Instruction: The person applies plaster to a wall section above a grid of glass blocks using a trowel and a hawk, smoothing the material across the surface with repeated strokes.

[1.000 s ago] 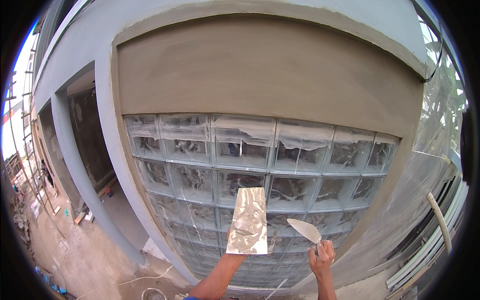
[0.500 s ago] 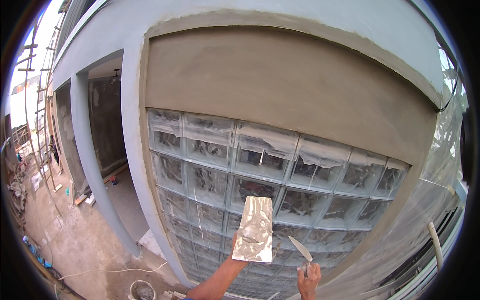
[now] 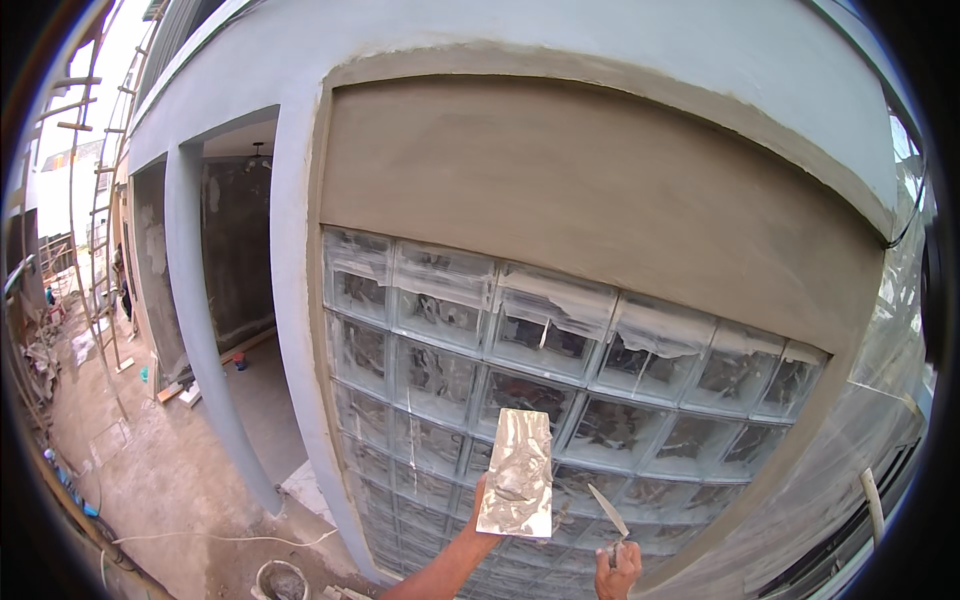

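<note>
My left hand (image 3: 480,506) is closed beneath a flat rectangular board (image 3: 515,460) coated with pale grey paste. My right hand (image 3: 618,571) grips a small pointed trowel (image 3: 608,507) by its handle, just right of the board, its blade tilted up to the left. Both tools are in front of a glass-block window (image 3: 628,437), whose top row is smeared with white streaks. A band of smooth grey-brown render (image 3: 580,170) lies above the blocks, framed by the pale painted wall (image 3: 600,35).
A doorway (image 3: 232,250) and curved column (image 3: 200,320) stand at the left. Beyond are bamboo scaffolding (image 3: 100,240) and a littered yard. A bucket (image 3: 285,580) and cord (image 3: 220,537) lie on the ground below. Plastic sheeting (image 3: 870,440) and a pale pole (image 3: 872,500) are at the right.
The view has turned, so the wall appears further right and lower. My right hand and trowel have dropped and shifted left, the blade now more upright. The board sits slightly lower in view.
</note>
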Available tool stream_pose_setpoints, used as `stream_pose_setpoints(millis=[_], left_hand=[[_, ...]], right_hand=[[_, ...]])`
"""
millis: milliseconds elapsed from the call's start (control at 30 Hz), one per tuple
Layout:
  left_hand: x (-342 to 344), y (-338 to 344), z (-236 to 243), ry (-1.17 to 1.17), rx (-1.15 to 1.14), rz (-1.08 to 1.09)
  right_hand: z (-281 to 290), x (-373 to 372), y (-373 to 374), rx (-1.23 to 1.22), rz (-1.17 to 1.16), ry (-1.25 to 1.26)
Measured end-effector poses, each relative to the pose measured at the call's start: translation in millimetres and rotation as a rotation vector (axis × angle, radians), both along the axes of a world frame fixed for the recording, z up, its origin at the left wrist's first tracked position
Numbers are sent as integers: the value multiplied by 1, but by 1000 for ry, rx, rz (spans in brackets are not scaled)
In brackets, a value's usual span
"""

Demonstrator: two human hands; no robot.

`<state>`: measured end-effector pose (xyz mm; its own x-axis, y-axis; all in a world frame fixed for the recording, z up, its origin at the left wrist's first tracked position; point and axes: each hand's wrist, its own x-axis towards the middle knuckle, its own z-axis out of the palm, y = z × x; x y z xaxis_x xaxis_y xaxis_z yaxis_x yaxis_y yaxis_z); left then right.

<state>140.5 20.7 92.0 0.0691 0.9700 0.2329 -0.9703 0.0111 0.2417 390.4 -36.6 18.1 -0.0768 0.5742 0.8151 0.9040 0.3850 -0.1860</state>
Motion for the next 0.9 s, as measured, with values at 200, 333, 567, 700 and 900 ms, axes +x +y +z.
stream_pose_setpoints(millis=[200, 333, 567, 700, 900], left_hand=[[-9, 1, -2, -57, -3, 22], [-21, 6, -4, -43, 10, 53], [-48, 42, -19, 5, 113, -21], [-52, 44, -6, -43, 113, -101], [-42, 50, -6, 34, 97, -122]], right_hand=[[14, -7, 10, 51, 103, 34], [10, -20, 21, 54, 92, 54], [18, -54, 30, 79, 49, 141], [27, -63, 27, 152, 1, 119], [39, -43, 17, 54, -43, 125]])
